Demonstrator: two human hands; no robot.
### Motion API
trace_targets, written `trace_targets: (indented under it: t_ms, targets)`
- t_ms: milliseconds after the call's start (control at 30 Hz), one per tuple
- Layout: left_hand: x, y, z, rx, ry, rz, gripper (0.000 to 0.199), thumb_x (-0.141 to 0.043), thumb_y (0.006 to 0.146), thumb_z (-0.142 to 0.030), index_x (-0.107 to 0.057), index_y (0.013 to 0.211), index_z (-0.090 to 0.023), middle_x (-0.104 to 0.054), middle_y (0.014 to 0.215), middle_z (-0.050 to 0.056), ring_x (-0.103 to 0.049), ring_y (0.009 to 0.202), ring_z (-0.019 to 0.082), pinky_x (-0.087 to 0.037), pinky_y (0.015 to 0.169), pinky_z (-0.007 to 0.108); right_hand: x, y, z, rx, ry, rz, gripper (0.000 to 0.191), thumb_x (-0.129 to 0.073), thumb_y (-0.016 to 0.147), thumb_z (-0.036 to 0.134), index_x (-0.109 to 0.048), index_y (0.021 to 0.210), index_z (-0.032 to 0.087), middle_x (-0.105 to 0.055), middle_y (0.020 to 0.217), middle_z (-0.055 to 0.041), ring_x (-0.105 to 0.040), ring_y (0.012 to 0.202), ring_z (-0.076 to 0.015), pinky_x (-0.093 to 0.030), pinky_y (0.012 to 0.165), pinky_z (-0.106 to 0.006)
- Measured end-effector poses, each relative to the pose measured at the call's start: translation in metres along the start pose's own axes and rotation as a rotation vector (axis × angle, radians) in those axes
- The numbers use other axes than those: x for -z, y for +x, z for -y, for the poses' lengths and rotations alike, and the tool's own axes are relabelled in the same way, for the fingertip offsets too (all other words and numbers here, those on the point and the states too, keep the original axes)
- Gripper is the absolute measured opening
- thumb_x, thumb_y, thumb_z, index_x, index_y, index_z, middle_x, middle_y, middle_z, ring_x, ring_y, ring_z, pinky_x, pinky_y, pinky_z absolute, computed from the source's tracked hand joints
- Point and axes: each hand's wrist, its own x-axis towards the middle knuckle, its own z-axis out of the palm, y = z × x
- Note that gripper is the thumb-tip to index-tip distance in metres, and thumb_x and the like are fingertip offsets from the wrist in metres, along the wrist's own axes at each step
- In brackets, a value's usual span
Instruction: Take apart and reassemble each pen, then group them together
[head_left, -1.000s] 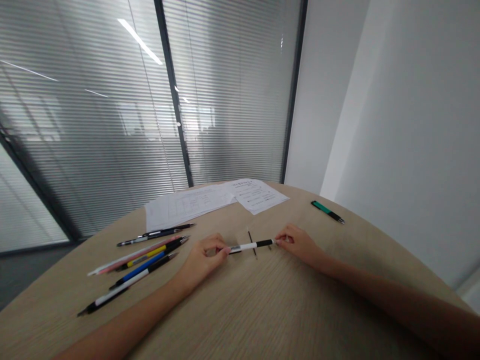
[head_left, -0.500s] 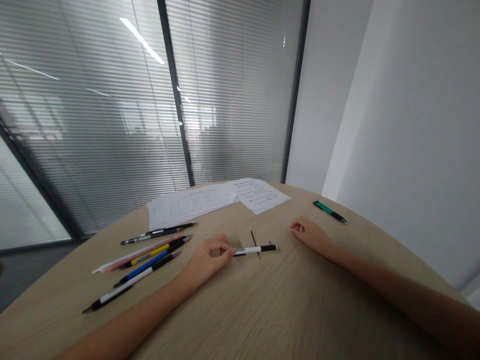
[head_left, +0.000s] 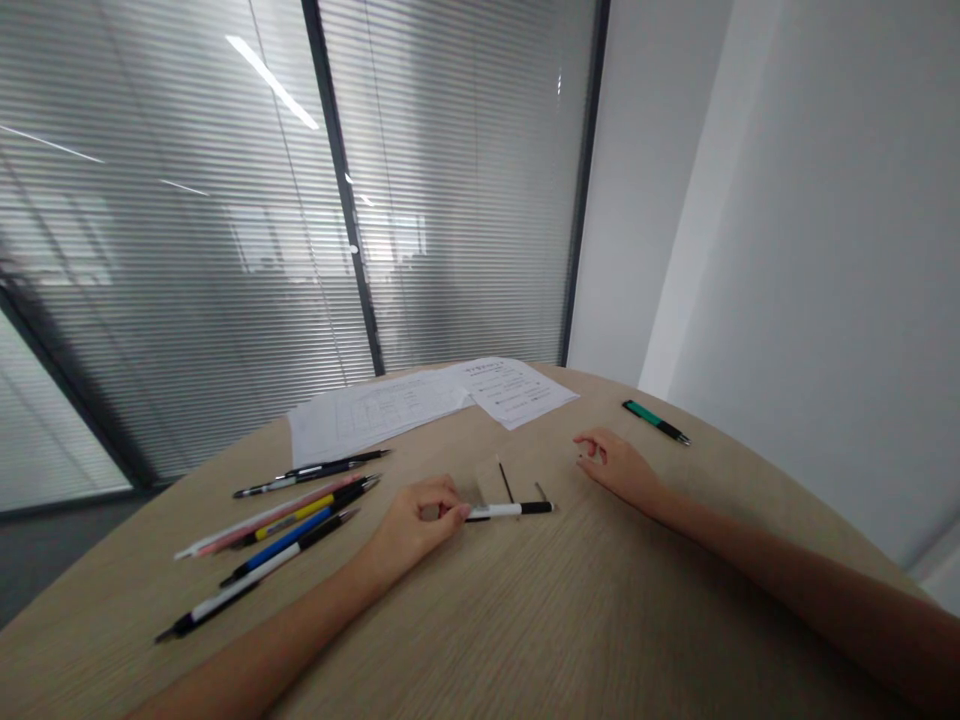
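Observation:
Pinched between the thumb and fingers of my left hand (head_left: 426, 515) is a white pen with a black end (head_left: 514, 509), its black end pointing right. Just beyond it lie a thin dark stick (head_left: 506, 480) and a small short dark piece (head_left: 541, 491). My right hand (head_left: 616, 466) is above the table to the right, thumb and fingers apart, holding nothing that shows. A green and black pen (head_left: 654, 422) lies beyond my right hand.
Several pens lie left of my left hand, among them a blue one (head_left: 289, 545), a yellow one (head_left: 300, 517) and a white and black one (head_left: 251, 578). Printed papers (head_left: 375, 410) cover the far part of the wooden table (head_left: 480, 640).
The fingers of my right hand have spread apart. In my left hand the white pen has come slightly lower, away from the thin stick. The whole view has shifted a little.

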Motion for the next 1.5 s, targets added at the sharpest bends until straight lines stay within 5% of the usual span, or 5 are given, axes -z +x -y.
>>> trace_targets:
  t_ms: [267, 633, 933, 1500]
  targets:
    - [0.001, 0.001, -0.007, 0.06, -0.059, 0.038, 0.024, -0.049, 0.068, -0.03, -0.057, 0.049, -0.017, -0.048, 0.054, -0.002, -0.047, 0.055, 0.013, -0.035, 0.055, 0.024, 0.002, -0.029, 0.048, 0.463, -0.179, 0.127, 0.021, -0.045, 0.081, 0.023, -0.063, 0.091, 0.021, -0.056, 0.076, -0.0036, -0.051, 0.066, -0.0129, -0.037, 0.057, -0.023]
    - [0.0, 0.001, -0.006, 0.089, -0.057, 0.094, 0.025, -0.049, 0.068, -0.031, -0.055, 0.048, -0.017, -0.047, 0.054, -0.002, -0.046, 0.055, 0.013, -0.034, 0.055, 0.024, -0.007, -0.028, 0.04, 0.402, -0.193, 0.161, 0.021, -0.044, 0.081, 0.02, -0.063, 0.089, 0.021, -0.057, 0.086, -0.0041, -0.053, 0.074, -0.0134, -0.04, 0.063, -0.023]
    - [-0.001, 0.001, -0.005, 0.074, -0.044, 0.11, 0.025, -0.049, 0.068, -0.031, -0.055, 0.049, -0.016, -0.045, 0.053, -0.003, -0.045, 0.054, 0.012, -0.033, 0.053, 0.023, -0.009, -0.026, 0.037, 0.427, -0.152, 0.053, 0.019, -0.044, 0.081, 0.019, -0.063, 0.081, 0.02, -0.058, 0.092, -0.0059, -0.051, 0.086, -0.0168, -0.042, 0.075, -0.03]
    - [0.0, -0.001, -0.007, 0.101, -0.053, 0.123, 0.027, -0.048, 0.07, -0.032, -0.053, 0.048, -0.017, -0.046, 0.056, -0.002, -0.046, 0.056, 0.013, -0.034, 0.054, 0.023, -0.016, -0.005, 0.049, 0.305, -0.221, 0.126, 0.019, -0.046, 0.079, 0.017, -0.064, 0.072, 0.016, -0.058, 0.076, -0.0055, -0.049, 0.078, -0.0169, -0.04, 0.072, -0.029]
